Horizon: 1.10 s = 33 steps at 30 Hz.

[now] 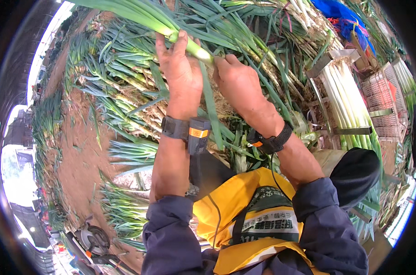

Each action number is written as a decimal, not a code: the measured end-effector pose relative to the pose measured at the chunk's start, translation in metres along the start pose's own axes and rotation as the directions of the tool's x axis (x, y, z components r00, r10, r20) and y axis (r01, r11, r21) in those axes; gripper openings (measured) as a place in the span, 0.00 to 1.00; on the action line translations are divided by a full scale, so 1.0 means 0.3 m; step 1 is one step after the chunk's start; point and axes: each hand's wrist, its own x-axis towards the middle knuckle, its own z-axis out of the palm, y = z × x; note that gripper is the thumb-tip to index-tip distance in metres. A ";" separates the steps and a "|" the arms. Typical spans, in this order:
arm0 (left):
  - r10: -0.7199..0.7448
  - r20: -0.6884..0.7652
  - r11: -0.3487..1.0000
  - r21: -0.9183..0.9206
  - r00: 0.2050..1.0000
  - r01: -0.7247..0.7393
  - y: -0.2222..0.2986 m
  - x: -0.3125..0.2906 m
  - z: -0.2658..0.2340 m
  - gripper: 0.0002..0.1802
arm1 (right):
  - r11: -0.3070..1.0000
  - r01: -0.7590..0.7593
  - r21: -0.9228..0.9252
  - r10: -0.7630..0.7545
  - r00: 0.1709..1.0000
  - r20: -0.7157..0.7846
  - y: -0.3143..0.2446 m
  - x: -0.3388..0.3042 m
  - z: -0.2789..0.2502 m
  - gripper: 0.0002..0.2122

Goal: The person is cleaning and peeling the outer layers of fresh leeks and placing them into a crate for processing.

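A thick green onion [201,51] slants across the top of the view, its leaves fanning to the upper left and its pale stalk pointing to the right. My left hand [182,68] grips it where the leaves part from the stalk, thumb and fingers on either side. At the stalk's pale end my right hand [239,80] is closed, its fingertips curled out of sight; the very end of the stalk is hidden by that hand. A long loose leaf [211,107] hangs between my wrists. Untrimmed green onions [125,68] with rooty ends lie heaped beyond and to the left of my hands.
On the right, cleaned white-stalked onions [347,98] lie bundled in a metal frame [325,64]. Beside it stands a pale plastic crate [386,103]. Blue plastic [345,18] lies at the far right. Bare brown soil [82,160] shows at left, near a wheeled vehicle [92,236].
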 end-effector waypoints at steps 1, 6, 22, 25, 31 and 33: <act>0.011 -0.012 1.000 0.014 1.000 -0.011 -0.006 -0.007 0.006 0.34 | 1.000 -0.006 0.002 0.006 1.000 -0.005 0.005 -0.001 0.002 0.06; 0.021 0.102 0.998 0.057 0.995 -0.027 -0.022 -0.017 0.018 0.29 | 0.996 -0.045 0.072 0.054 0.989 -0.134 0.067 0.000 0.020 0.08; -0.022 0.135 0.994 -0.106 0.991 0.036 0.113 0.116 -0.147 0.17 | 0.334 -0.837 0.434 0.936 0.348 -0.050 1.109 -0.881 -0.202 0.15; -0.022 0.156 0.998 -0.052 0.987 0.030 0.113 0.124 -0.167 0.17 | 0.871 -0.454 -0.189 0.471 0.881 0.053 0.939 -0.788 -0.189 0.18; 0.041 0.118 0.999 0.012 0.992 -0.043 0.110 0.093 -0.150 0.19 | 0.850 -0.232 0.473 0.173 0.971 0.165 0.156 -0.275 -0.140 0.12; 0.015 0.087 1.000 -0.011 0.996 -0.014 0.088 0.085 -0.127 0.19 | 0.933 0.033 0.357 -0.030 0.999 -0.013 0.094 -0.208 -0.076 0.12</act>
